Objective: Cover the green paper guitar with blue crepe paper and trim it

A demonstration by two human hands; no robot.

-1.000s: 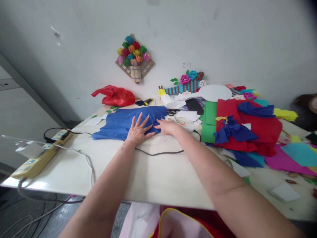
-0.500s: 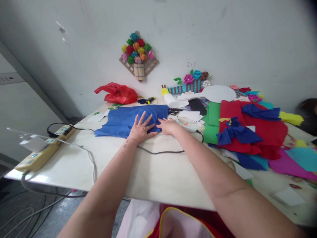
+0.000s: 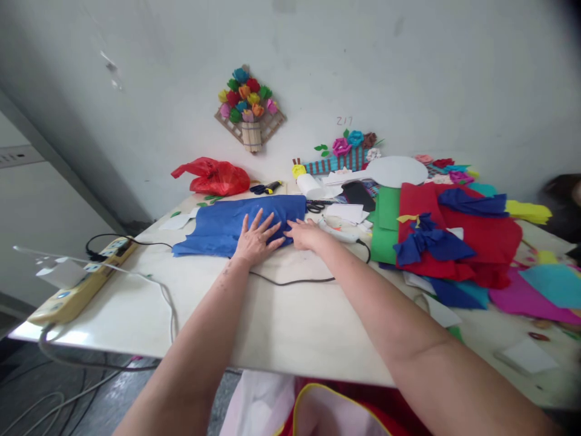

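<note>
Head camera view: blue cloth (image 3: 218, 227) beneath two hands on the tabletop (image 3: 281, 327).
The cloth lies nearly flat, lightly creased, beyond the black cord (image 3: 290, 283) and to the left of the scissors (image 3: 315, 207). The left hand (image 3: 258, 242) rests palm down on its near part, fingers spread; the right hand (image 3: 305, 234) meets its near right corner with fingers slightly apart, though whether they pinch the edge cannot be told. Judged by its creases and uneven border, the sheet is light, soft and limp, unlikely to break but apt to wrinkle, fold or slide under a one-sided pull. Suitable holds are a thumb-and-finger pinch at two separate corners for lifting, or flat, spread fingers for smoothing, with one hand anchoring it.
</note>
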